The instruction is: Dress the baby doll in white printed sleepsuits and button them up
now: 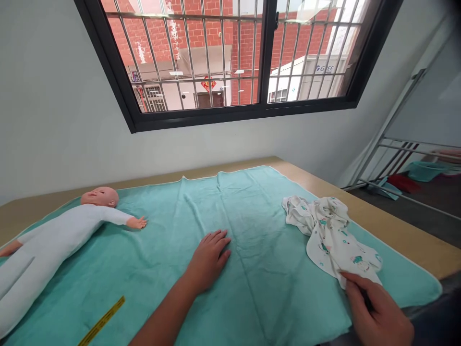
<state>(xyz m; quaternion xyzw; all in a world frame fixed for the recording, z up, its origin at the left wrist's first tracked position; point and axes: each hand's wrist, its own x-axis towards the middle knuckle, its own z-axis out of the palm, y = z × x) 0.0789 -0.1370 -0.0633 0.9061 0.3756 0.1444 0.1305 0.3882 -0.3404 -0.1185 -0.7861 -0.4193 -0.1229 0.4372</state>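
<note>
My left hand (211, 259) lies flat, palm down, on the teal blanket (173, 307) near its middle, holding nothing. At the right, my right hand (378, 312) pinches the near edge of a crumpled white baby garment (334, 240) with a small green print. The garment rests on the blanket's right part, its far end bunched up; its exact cut cannot be made out. On the left a baby doll (68, 230) in a white bodysuit lies on its back, apart from both hands, one arm stretched toward the middle.
A yellow strip with dark print (103, 321) lies on the blanket at the front left. The wooden tabletop (406, 233) shows around the blanket's edges. Behind stand a white wall and a barred window (201, 57). A metal rack (414, 192) is at the far right.
</note>
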